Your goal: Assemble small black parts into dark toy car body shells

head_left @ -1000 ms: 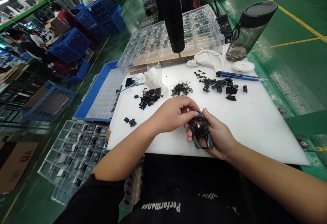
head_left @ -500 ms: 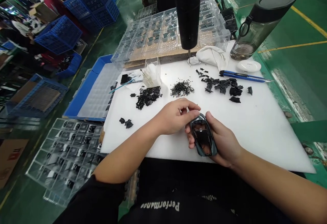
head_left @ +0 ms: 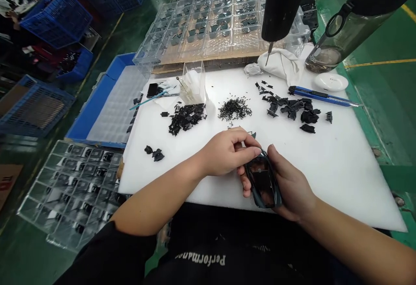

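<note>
My right hand [head_left: 294, 185] cradles a dark, glossy toy car shell [head_left: 274, 189] with window openings, its long side against the palm and fingertips curled under. My left hand [head_left: 224, 152] is closed at the shell's far end, thumb on its rim and index finger bent over. A small dark green piece [head_left: 252, 134] pokes out past the left fingers; whether they grip it I cannot tell. Just beyond lies a heap of tiny black screws [head_left: 234, 108]. Above the board hangs a black screwdriver [head_left: 282, 9], its thin bit [head_left: 269, 54] pointing down.
Black plastic parts lie in piles left [head_left: 185, 118] and right [head_left: 292, 108] on the white board [head_left: 338, 168]. Behind stand a clear compartment tray [head_left: 208, 44], a cloth [head_left: 281, 64] and a bottle [head_left: 347, 33]. A blue cutter [head_left: 321, 95] lies right; a blue bin [head_left: 94, 98] stands left.
The view has shifted, so the screwdriver appears farther right and the bottle larger. Both hands keep hold of the car shell, which is tilted slightly differently. The green piece now shows beyond the left fingers.
</note>
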### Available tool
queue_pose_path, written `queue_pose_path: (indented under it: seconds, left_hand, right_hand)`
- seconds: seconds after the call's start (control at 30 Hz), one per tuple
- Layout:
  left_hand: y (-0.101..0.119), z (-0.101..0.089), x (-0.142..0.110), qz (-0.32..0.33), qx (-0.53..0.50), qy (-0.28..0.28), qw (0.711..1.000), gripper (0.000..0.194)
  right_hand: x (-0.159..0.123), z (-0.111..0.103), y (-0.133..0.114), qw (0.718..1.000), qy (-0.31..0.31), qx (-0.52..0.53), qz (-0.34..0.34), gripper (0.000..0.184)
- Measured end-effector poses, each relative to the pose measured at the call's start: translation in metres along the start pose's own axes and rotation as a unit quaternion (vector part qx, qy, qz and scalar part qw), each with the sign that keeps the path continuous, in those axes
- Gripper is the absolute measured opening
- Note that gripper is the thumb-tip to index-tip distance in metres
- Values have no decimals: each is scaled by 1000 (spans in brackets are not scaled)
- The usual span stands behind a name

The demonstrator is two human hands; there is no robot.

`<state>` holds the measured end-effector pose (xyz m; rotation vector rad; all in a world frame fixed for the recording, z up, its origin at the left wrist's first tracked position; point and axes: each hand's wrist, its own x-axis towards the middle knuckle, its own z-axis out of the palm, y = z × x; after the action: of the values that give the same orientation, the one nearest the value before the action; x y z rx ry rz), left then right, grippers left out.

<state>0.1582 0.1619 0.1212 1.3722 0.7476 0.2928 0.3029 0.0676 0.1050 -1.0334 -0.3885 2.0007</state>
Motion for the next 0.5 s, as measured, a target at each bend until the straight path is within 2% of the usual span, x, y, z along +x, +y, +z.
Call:
queue_pose_path:
  seconds: [0.1, 0.37, 0.5]
  left_hand:
    - [0, 1, 0, -8, -25, -10, 1000, 17]
    - [-1, 1, 1, 3, -8, 1, 1000, 19]
    - [-4, 0, 2, -4, -50, -14, 999, 27]
  right_hand:
    - [1, 0, 0, 1000, 3, 1, 6, 71]
    - [-1, 0, -2, 1000, 3, 3, 7, 68]
    - [-1, 0, -2, 1000, 2, 10, 9, 70]
